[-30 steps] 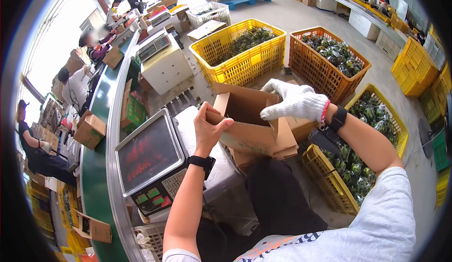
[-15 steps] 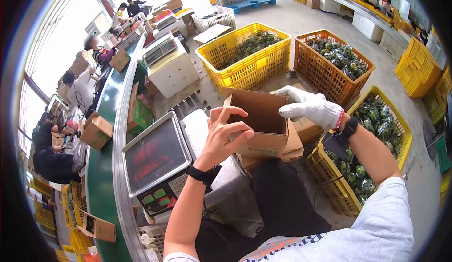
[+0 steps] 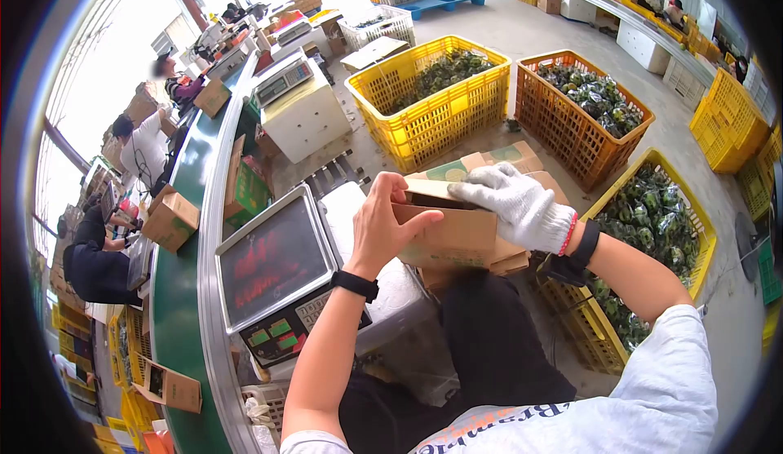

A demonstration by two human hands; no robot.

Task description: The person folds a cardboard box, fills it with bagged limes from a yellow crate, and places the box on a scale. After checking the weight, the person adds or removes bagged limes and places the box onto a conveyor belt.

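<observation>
In front of me is a small cardboard box (image 3: 449, 238), its opening narrowed to a dark gap below a raised flap. My bare left hand (image 3: 385, 224) is closed around the box's left edge, thumb pointing across the front. On its right upper side, my right hand (image 3: 514, 205), in a white knitted glove, bends its fingers over the flap and rim. More brown cardboard (image 3: 510, 156) lies just behind and beneath the box. To the left of my left hand sits a weighing scale (image 3: 273, 258) with a metal pan.
A yellow crate (image 3: 432, 132) and an orange-brown crate (image 3: 563, 140) of green produce stand ahead; another yellow crate (image 3: 587, 323) is at my right. A green conveyor belt (image 3: 175, 307) runs along the left, carrying boxes (image 3: 171, 221). Several people work beyond it.
My gloved right hand has moved down and left onto the box's top. The opening, wide before, is now partly covered by flaps. My left hand has shifted slightly left and grips the side.
</observation>
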